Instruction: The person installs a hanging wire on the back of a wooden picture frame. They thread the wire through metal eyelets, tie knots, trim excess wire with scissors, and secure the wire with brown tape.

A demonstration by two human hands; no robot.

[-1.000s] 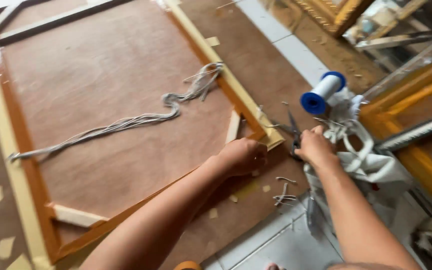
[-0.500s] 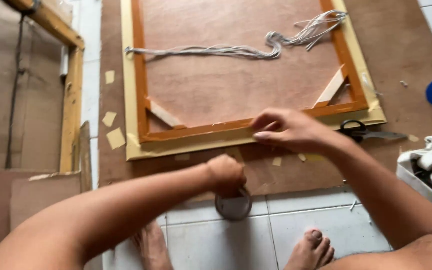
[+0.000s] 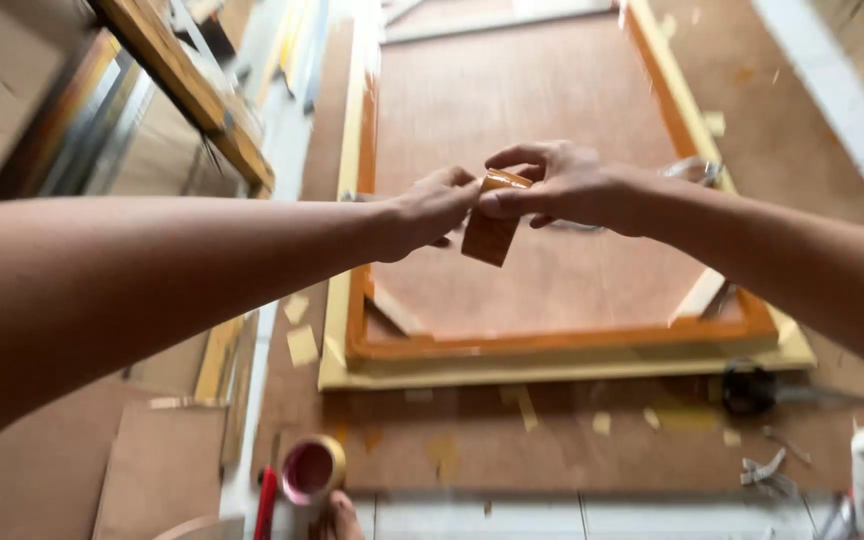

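Half a second before, the person's hands had been low, near the near edge of the frame, the left one down at a roll of tape on the floor; now both had come up and met in front of the chest. The left hand (image 3: pixel 435 205) and the right hand (image 3: pixel 552 183) were pinched together on a short strip of brown tape (image 3: pixel 493 224), each gripping its upper end between thumb and fingertips, with the loose part of the strip hanging down between them. The strip was held in the air above the wooden frame (image 3: pixel 552 345), which lay flat on brown board on the floor, its backing panel (image 3: pixel 542 150) facing up. The roll of tape (image 3: pixel 312 468) now stood alone on the floor near the person's foot, well apart from both hands, so the piece appeared to have been torn off it and lifted clear. That suggested the work had passed from fetching tape to handling a cut piece over the frame, though where it was meant to go could not be told. A pair of scissors (image 3: pixel 752 388) lay just beside the frame's near right corner, untouched, and small paper scraps (image 3: pixel 302 345) were scattered around the frame's left side.
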